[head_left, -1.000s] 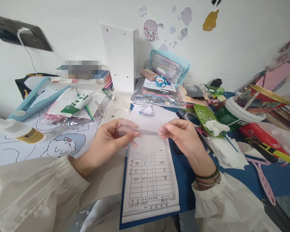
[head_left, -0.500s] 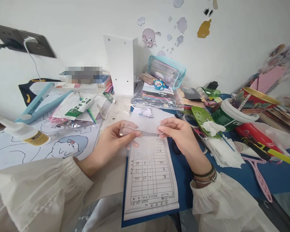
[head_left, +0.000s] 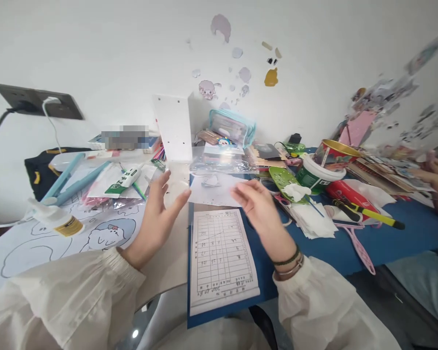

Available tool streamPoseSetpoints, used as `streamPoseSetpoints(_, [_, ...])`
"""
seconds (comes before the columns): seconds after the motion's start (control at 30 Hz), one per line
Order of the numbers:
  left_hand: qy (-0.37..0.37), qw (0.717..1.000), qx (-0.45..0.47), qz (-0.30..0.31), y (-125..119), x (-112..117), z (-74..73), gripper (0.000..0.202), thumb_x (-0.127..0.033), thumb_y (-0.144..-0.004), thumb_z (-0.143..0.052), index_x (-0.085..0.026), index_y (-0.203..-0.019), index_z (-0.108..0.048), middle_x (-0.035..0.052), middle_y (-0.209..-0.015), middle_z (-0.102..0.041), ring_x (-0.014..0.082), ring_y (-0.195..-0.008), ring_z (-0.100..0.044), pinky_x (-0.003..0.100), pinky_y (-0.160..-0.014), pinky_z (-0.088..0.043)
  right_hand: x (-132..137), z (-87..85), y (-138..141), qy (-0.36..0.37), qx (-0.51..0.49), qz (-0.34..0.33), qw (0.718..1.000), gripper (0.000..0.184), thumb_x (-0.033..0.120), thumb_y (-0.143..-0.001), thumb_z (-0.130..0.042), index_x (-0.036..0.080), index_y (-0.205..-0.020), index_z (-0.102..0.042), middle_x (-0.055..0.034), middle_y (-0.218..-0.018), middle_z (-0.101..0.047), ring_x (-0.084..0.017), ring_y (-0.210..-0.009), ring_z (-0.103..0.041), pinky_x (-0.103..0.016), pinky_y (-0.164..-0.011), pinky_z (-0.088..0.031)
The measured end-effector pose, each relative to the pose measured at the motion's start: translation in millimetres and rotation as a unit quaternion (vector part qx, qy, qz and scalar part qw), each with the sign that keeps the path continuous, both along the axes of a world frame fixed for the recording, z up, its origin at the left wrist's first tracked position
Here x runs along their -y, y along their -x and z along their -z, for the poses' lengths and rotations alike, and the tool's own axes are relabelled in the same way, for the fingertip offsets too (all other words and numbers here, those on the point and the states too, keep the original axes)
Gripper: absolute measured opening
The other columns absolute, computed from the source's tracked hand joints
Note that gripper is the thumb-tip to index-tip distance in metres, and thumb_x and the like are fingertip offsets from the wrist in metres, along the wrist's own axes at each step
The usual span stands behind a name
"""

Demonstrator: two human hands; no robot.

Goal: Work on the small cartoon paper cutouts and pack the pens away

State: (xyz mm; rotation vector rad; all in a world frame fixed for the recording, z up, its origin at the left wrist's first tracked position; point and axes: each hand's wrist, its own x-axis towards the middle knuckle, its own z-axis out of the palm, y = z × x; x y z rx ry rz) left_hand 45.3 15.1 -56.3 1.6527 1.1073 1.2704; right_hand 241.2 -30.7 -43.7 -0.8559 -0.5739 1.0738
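My left hand (head_left: 159,206) is raised over the desk edge with its fingers stretched out and apart, holding nothing. My right hand (head_left: 257,206) hovers over the blue mat (head_left: 313,248), thumb and fingers drawn together in a pinch at the edge of a white paper with a small cut-out figure (head_left: 213,189). Motion blur hides what the pinch holds. Between my forearms lies a ruled form sheet (head_left: 220,257) with handwritten numbers. A colouring sheet with cartoon animals (head_left: 105,233) lies to the left of my left hand.
A glue bottle (head_left: 58,221), a clear bag of pens (head_left: 120,182), a white upright panel (head_left: 173,127), a pencil pouch (head_left: 231,129), a green cup (head_left: 315,175), tissues (head_left: 313,221), a pink handled tool (head_left: 357,243) and a yellow-black knife (head_left: 368,216) crowd the desk. Another person's hand (head_left: 435,170) works at far right.
My left hand let go of the clear film and opened. The hands moved apart. The camera tilted up and right, bringing another person's hand into view.
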Motion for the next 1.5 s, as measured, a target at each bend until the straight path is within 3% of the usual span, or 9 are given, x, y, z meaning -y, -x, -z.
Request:
streamPoseSetpoints(0.4, [0.185,0.919,0.283,0.201,-13.7,9.7,-6.8,0.055,-0.031,-0.086,-0.058,-0.026,-0.137,-0.038,0.0086,-0.129,-0.06,0.02,-0.121,-0.055,0.039,-0.105,-0.041,3.8,9.6,59.9,0.009,-0.112,-0.044,0.993,0.019,0.019,-0.061,-0.076,0.02,-0.059,-0.057,0.0042,-0.067,-0.066,-0.014,-0.079,-0.068,-0.03,-0.091,-0.052])
streamPoseSetpoints(0.57, [0.216,0.922,0.236,0.219,-13.4,11.9,-1.2,0.037,-0.033,-0.082,-0.066,-0.018,-0.115,-0.064,0.0089,-0.11,-0.071,0.0212,-0.104,-0.065,0.034,-0.096,-0.049,16.5,4.0,37.3,0.065,0.164,-0.165,0.97,0.024,0.043,-0.074,-0.066,0.019,-0.075,-0.061,-0.0013,-0.072,-0.067,-0.016,-0.064,-0.066,-0.029,-0.06,-0.054])
streamPoseSetpoints(0.63, [0.226,0.921,0.24,0.208,-10.3,10.1,-1.3,0.033,-0.034,-0.081,-0.066,-0.017,-0.109,-0.067,0.0087,-0.105,-0.072,0.0203,-0.095,-0.069,0.032,-0.089,-0.053,26.2,4.6,2.0,0.098,0.437,-0.047,0.893,0.023,0.042,-0.079,-0.06,0.019,-0.077,-0.064,-0.0041,-0.073,-0.066,-0.018,-0.063,-0.063,-0.03,-0.058,-0.049])
streamPoseSetpoints(0.7, [0.24,0.914,0.253,0.206,-7.8,8.8,-3.2,0.029,-0.032,-0.08,-0.067,-0.017,-0.105,-0.069,0.008,-0.101,-0.074,0.0185,-0.089,-0.07,0.029,-0.083,-0.056,36.2,10.9,-40.9,0.137,0.652,0.185,0.723,0.023,0.035,-0.085,-0.051,0.017,-0.084,-0.065,-0.0103,-0.083,-0.067,-0.023,-0.075,-0.062,-0.037,-0.071,-0.047])
streamPoseSetpoints(0.8, [0.252,0.905,0.268,0.214,-6.9,10.3,-7.0,0.025,-0.03,-0.08,-0.068,-0.017,-0.101,-0.07,0.007,-0.096,-0.075,0.016,-0.082,-0.071,0.025,-0.077,-0.057,47.9,29.0,-93.5,0.201,0.813,0.224,0.498,0.026,0.027,-0.084,-0.047,0.011,-0.086,-0.067,-0.0178,-0.086,-0.067,-0.031,-0.087,-0.058,-0.042,-0.079,-0.043])
streamPoseSetpoints(1.0, [0.26,0.906,0.256,0.213,-8.1,14.8,-10.1,0.024,-0.031,-0.08,-0.067,-0.015,-0.097,-0.071,0.0082,-0.092,-0.075,0.0172,-0.077,-0.072,0.026,-0.074,-0.058,52.9,53.8,-112.0,0.232,0.865,0.187,0.404,0.026,0.027,-0.083,-0.049,0.011,-0.09,-0.067,-0.0163,-0.085,-0.068,-0.03,-0.082,-0.057,-0.04,-0.076,-0.043])
streamPoseSetpoints(1.23, [0.253,0.904,0.264,0.223,-6.4,13.4,-8.6,0.018,-0.029,-0.079,-0.069,-0.019,-0.092,-0.074,0.004,-0.086,-0.076,0.0127,-0.075,-0.071,0.021,-0.071,-0.055,60.3,38.2,-93.5,0.276,0.774,0.291,0.49,0.03,0.03,-0.086,-0.046,0.012,-0.106,-0.058,-0.0161,-0.081,-0.069,-0.028,-0.067,-0.062,-0.036,-0.057,-0.042])
streamPoseSetpoints(1.37, [0.249,0.902,0.266,0.233,-7.3,7.5,-16.6,0.017,-0.028,-0.079,-0.069,-0.02,-0.092,-0.074,0.0036,-0.087,-0.076,0.0106,-0.073,-0.069,0.019,-0.071,-0.054,61.2,1.6,-65.2,0.105,0.622,0.251,0.735,0.048,0.037,-0.086,-0.051,0.021,-0.13,-0.043,-0.0122,-0.103,-0.066,-0.022,-0.067,-0.067,-0.034,-0.059,-0.051])
streamPoseSetpoints(1.5, [0.228,0.908,0.231,0.263,-16.8,-6.4,-50.7,0.019,-0.027,-0.076,-0.072,-0.019,-0.093,-0.074,0.0045,-0.088,-0.076,0.0121,-0.072,-0.069,0.022,-0.072,-0.055,39.7,-66.0,-30.2,-0.068,0.373,0.093,0.921,0.022,0.037,-0.084,-0.055,0.027,-0.103,-0.06,-0.0024,-0.085,-0.067,-0.02,-0.071,-0.069,-0.033,-0.063,-0.055])
